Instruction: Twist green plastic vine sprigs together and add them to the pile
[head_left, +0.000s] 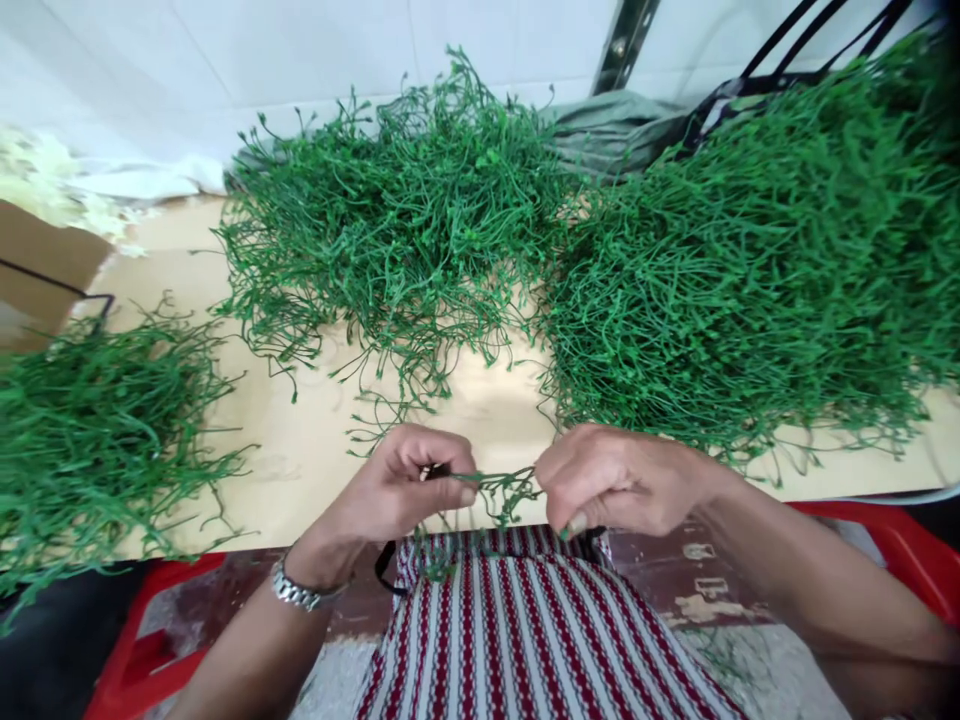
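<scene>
Several stems (511,480) | long axis crosswise | left hand (409,483) to right hand (615,478)

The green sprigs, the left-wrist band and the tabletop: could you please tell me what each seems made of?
Green sprigs: probably plastic, faintly glossy, given their uniform green. Left-wrist band: likely polished metal, from its silvery, shiny links. Tabletop: perhaps laminate or wood, smooth and pale tan, without clear grain.

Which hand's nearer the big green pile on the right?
Right. The right hand is close to the near-left corner of the green pile; the left hand is farther off, to the pile's left.
</scene>
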